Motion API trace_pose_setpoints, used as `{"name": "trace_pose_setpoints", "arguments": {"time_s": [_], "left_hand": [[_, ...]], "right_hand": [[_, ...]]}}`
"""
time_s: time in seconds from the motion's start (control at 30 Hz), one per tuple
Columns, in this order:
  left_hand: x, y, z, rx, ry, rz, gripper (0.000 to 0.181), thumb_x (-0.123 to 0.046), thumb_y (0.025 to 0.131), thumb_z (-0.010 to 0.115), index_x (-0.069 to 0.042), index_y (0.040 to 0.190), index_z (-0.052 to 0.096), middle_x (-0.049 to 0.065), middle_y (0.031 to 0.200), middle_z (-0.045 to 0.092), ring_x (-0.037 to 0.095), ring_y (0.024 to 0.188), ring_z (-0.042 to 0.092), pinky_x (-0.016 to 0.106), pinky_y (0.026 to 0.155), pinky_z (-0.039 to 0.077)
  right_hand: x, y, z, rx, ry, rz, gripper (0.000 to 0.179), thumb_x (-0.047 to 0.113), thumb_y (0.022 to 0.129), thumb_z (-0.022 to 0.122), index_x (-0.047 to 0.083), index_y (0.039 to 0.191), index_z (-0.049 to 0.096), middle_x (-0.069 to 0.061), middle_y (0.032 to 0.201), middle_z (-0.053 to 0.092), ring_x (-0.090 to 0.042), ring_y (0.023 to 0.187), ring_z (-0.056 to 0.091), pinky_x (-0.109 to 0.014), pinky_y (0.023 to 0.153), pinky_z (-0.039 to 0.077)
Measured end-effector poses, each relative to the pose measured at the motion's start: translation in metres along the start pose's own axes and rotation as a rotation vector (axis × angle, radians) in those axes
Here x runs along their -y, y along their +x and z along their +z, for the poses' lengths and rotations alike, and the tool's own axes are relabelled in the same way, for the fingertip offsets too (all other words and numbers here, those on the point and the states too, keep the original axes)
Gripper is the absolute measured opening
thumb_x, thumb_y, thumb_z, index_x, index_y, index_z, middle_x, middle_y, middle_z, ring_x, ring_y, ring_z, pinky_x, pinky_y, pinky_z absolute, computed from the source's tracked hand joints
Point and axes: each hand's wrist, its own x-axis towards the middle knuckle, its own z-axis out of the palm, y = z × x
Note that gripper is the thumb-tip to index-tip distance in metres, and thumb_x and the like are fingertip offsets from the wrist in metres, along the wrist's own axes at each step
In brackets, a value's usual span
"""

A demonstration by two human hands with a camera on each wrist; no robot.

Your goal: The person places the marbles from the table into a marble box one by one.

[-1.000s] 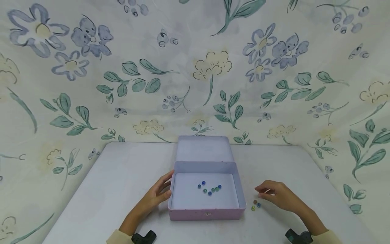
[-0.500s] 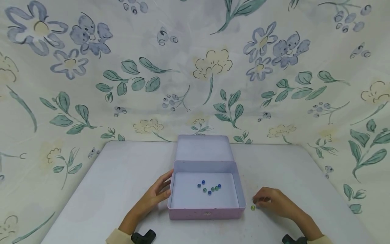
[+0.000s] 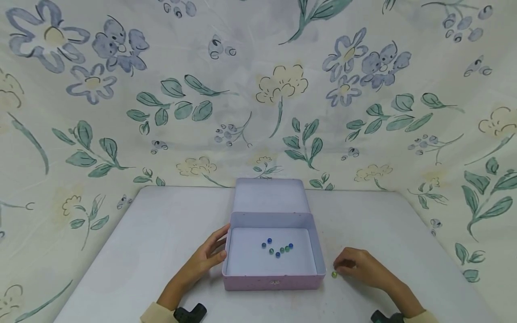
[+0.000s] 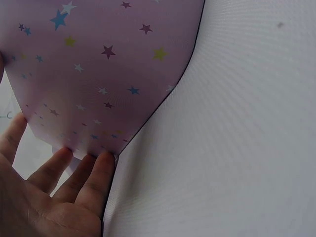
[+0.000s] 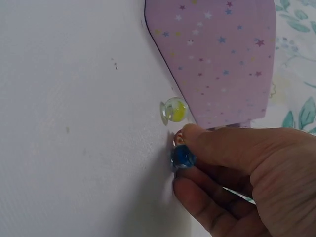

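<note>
A lilac tin box (image 3: 274, 283) with its lid (image 3: 271, 195) raised holds several blue and green marbles (image 3: 271, 251) on its floor. My left hand (image 3: 206, 255) rests against the box's left side, fingertips (image 4: 101, 160) on the star-printed wall and fingers nearly straight. To the right of the box, my right hand (image 3: 361, 268) is low over the table, thumb and fingers around a blue marble (image 5: 183, 156) and an orange-brown marble (image 5: 179, 138) beside it. A clear marble with a yellow core (image 5: 175, 109) lies just beyond the thumb tip, close to the box wall.
The white table (image 3: 169, 215) spreads out on both sides of the box. Behind it hangs a floral cloth (image 3: 242, 112). The box's right wall (image 5: 217, 59) rises right by the right hand.
My right hand has come down and towards the box, closing on the blue and brown marbles. The yellow marble has shifted slightly left. My left hand stays at the box.
</note>
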Motion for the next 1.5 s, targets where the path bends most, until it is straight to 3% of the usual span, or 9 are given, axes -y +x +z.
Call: {"name": "trace_pose_setpoints", "arguments": {"time_s": [0.13, 0.37, 0.63, 0.87, 1.23, 1.5], "left_hand": [[0.000, 0.000, 0.000, -0.001, 0.003, -0.004, 0.066, -0.010, 0.101, 0.051, -0.018, 0.160, 0.021, 0.017, 0.167, 0.016, 0.054, 0.147, 0.023, 0.074, 0.112, 0.025], [0.000, 0.000, 0.000, -0.006, 0.010, -0.001, 0.066, -0.009, 0.101, 0.052, -0.015, 0.160, 0.021, 0.016, 0.167, 0.017, 0.054, 0.147, 0.024, 0.074, 0.112, 0.026], [0.001, 0.000, 0.000, -0.011, 0.014, -0.008, 0.066, -0.010, 0.102, 0.052, -0.020, 0.160, 0.022, 0.016, 0.167, 0.018, 0.053, 0.147, 0.024, 0.074, 0.112, 0.025], [-0.001, 0.001, 0.000, -0.009, 0.013, -0.004, 0.066, -0.010, 0.102, 0.052, -0.016, 0.160, 0.021, 0.015, 0.167, 0.017, 0.053, 0.147, 0.023, 0.074, 0.112, 0.025], [0.003, 0.000, 0.000, -0.012, 0.014, -0.021, 0.067, -0.011, 0.101, 0.053, -0.016, 0.160, 0.021, 0.017, 0.167, 0.017, 0.054, 0.147, 0.024, 0.074, 0.112, 0.025], [0.003, 0.001, 0.000, -0.011, 0.008, -0.012, 0.066, -0.011, 0.102, 0.052, -0.019, 0.160, 0.022, 0.016, 0.167, 0.017, 0.053, 0.147, 0.023, 0.073, 0.113, 0.024]], "right_hand": [[0.003, 0.002, 0.000, 0.012, 0.007, 0.048, 0.009, 0.012, 0.089, 0.074, 0.014, 0.097, 0.072, 0.001, 0.090, 0.068, 0.004, 0.081, 0.058, -0.019, 0.069, 0.054], [0.002, 0.002, 0.001, -0.004, -0.009, 0.052, 0.008, 0.014, 0.089, 0.073, 0.014, 0.097, 0.071, 0.004, 0.092, 0.070, 0.003, 0.081, 0.061, -0.020, 0.069, 0.055], [0.004, 0.001, -0.005, -0.033, -0.028, 0.063, 0.008, 0.011, 0.090, 0.072, 0.014, 0.097, 0.072, 0.004, 0.094, 0.074, 0.002, 0.084, 0.065, -0.022, 0.072, 0.058], [0.002, 0.002, -0.013, -0.048, -0.014, 0.124, 0.009, 0.010, 0.090, 0.072, 0.016, 0.097, 0.071, 0.005, 0.096, 0.074, 0.001, 0.087, 0.067, -0.019, 0.075, 0.058], [0.009, 0.008, -0.024, -0.105, 0.061, 0.019, 0.014, 0.006, 0.089, 0.072, 0.007, 0.103, 0.073, 0.000, 0.099, 0.075, 0.000, 0.090, 0.068, -0.020, 0.076, 0.059], [0.021, 0.022, -0.032, -0.136, 0.102, -0.070, 0.017, 0.006, 0.090, 0.071, 0.013, 0.105, 0.074, 0.000, 0.099, 0.074, 0.000, 0.089, 0.068, -0.022, 0.077, 0.060]]}}
